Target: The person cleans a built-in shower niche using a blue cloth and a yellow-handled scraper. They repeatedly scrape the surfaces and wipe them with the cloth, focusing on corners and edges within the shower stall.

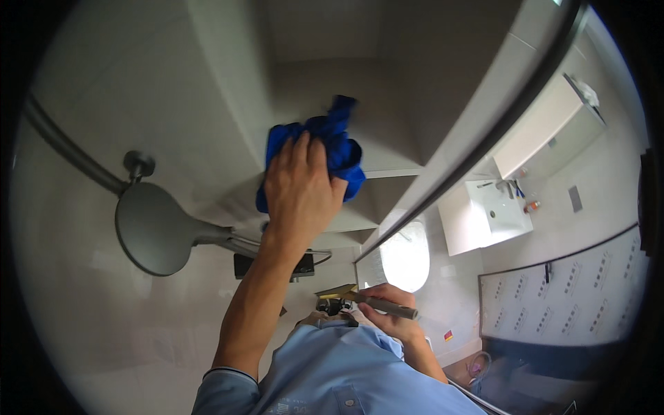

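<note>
My left hand (pixel 303 184) presses a crumpled blue cloth (pixel 345 150) against the edge of a recessed wall niche (pixel 332 78), its fingers spread over the fabric. Part of the cloth is hidden under the palm. Lower down, close to my body, my right hand (pixel 391 314) grips a hand scraper or small squeegee (pixel 386 306). The tool has a grey handle and a flat brass-coloured head that points left. More niche shelves (pixel 394 173) lie below the cloth.
A round grey shower head (pixel 153 228) hangs at the left, with a dark shower mixer (pixel 303 265) behind my left forearm. A dark-framed partition edge (pixel 456 174) slants along the right. Beyond it are a toilet (pixel 407 257), a washbasin (pixel 500 212) and a film-covered door (pixel 560 290).
</note>
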`<state>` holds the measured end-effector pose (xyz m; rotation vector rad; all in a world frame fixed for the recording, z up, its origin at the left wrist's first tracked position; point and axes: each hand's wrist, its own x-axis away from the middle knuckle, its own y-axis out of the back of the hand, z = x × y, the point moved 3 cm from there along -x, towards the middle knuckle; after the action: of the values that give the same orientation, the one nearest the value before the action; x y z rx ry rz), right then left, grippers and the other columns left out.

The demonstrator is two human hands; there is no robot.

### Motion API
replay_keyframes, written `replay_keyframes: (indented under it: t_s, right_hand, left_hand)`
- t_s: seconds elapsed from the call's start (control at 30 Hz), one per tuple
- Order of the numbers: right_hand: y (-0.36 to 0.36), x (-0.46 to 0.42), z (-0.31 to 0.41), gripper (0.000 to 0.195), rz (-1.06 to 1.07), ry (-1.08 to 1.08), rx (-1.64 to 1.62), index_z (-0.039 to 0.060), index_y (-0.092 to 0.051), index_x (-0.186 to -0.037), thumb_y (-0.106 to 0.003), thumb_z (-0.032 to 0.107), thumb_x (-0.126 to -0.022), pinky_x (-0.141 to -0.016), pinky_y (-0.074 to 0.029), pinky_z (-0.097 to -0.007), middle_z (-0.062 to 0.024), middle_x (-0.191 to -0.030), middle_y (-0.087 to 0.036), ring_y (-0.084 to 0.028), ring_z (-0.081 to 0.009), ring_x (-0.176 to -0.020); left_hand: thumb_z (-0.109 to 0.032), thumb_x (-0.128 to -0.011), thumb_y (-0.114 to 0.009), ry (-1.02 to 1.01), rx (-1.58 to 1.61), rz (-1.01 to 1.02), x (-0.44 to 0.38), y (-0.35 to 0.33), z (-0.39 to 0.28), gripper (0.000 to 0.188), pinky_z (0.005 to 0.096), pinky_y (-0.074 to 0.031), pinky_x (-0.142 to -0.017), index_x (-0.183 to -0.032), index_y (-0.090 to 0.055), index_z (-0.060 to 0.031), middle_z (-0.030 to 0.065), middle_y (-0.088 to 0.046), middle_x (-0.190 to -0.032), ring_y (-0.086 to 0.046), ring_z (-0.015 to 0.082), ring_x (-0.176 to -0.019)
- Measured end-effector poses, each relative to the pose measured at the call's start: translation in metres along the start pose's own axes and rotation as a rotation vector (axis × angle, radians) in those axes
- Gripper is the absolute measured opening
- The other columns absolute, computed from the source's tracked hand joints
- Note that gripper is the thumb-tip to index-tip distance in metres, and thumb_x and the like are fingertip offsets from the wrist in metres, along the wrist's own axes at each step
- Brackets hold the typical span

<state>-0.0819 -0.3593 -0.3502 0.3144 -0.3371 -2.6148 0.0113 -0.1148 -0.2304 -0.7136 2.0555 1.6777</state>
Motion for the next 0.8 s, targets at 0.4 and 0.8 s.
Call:
replay_keyframes:
  t_s: [0.4,0.8]
  right_hand:
    - [0.003,0.019,-0.004,0.021,-0.03,-0.047,0.015,0.0027,-0.075,-0.098,-0.082,0.013,-0.082,-0.068,-0.057,-0.0331,-0.0122,-0.089,-0.074,-0.072,-0.0267,-0.074]
    - [0.011,0.049,-0.031,0.02,-0.002,-0.235,0.118,0.0046,-0.075,-0.098,-0.082,0.012,-0.081,-0.068,-0.056,-0.0358,-0.012,-0.09,-0.072,-0.072,-0.0279,-0.076]
  left_hand:
    - [0.01,-0.065,-0.067,-0.573,0.643,0.092,-0.014,-0.03,-0.074,0.03,0.0372,-0.057,-0.084,-0.091,-0.072,-0.0051,0.0088,-0.073,-0.092,-0.069,0.0292,-0.093]
    - [-0.039,-0.097,-0.045,1.181,2.001,0.128,0.179,-0.037,0.047,0.062,0.0507,-0.043,-0.111,-0.147,-0.045,-0.0012,0.0192,-0.056,-0.143,-0.054,0.0335,-0.131]
